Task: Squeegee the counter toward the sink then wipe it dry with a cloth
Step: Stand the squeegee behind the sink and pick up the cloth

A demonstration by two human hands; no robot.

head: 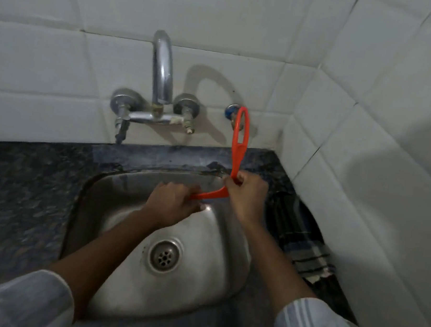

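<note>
I see both hands over the oval stainless steel sink (pixel 223 260), each gripping the orange plastic squeegee (pixel 237 149). My left hand (pixel 173 207) is clenched over the squeegee's blade end, fingers curled over the top, thumb underneath at the near side; the blade itself is hidden inside the fist, only a short orange stretch shows coming out to the right. My right hand (pixel 246 194) is closed around the bend where the blade arm meets the handle, fingers wrapped tight. Above that fist the long looped handle stands nearly upright, its slotted top reaching up in front of the white tiled wall (pixel 58 60), just beside a small blue tap valve (pixel 231 109). So the squeegee is held in the air above the back right part of the basin, not touching the dark speckled granite counter (pixel 13 191). A dark striped cloth (pixel 301 235) lies on the counter right of the sink, against the side wall, near my right forearm, untouched. The chrome wall-mounted faucet (pixel 161 74) sits behind the sink. Round drain (pixel 164 256) visible below my left forearm. White striped sleeves at bottom edge.
</note>
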